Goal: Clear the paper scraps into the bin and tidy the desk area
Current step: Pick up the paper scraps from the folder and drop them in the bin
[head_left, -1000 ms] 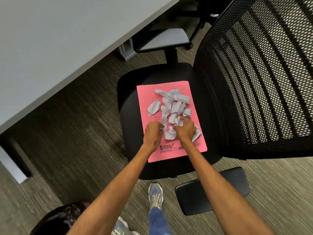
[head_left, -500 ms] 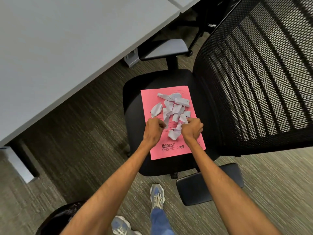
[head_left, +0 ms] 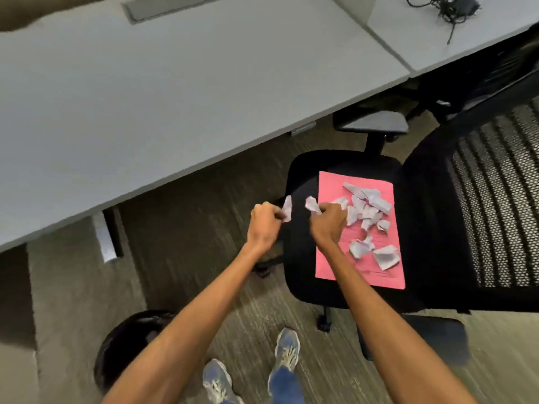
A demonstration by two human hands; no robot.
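Note:
A pink folder (head_left: 332,258) lies on the seat of a black office chair (head_left: 303,281), with several torn white paper scraps (head_left: 367,208) scattered over it. My left hand (head_left: 264,225) is lifted left of the seat edge, closed on a white scrap (head_left: 287,208) that sticks out of the fist. My right hand (head_left: 328,223) is closed on more scraps (head_left: 312,205) above the folder's left edge. A round black bin (head_left: 128,339) stands on the carpet at lower left, partly hidden by my left forearm.
A long grey desk (head_left: 175,97) runs across the top, with a tangle of black cable (head_left: 446,10) at its far right. The chair's mesh back (head_left: 490,205) rises at right, and its armrests (head_left: 370,123) stick out front and back. My shoes (head_left: 287,351) stand on the carpet below.
Both hands have closed on scraps and lifted off the folder, moving left towards the seat edge. The view has swung left, bringing more of the desk and the bin into sight.

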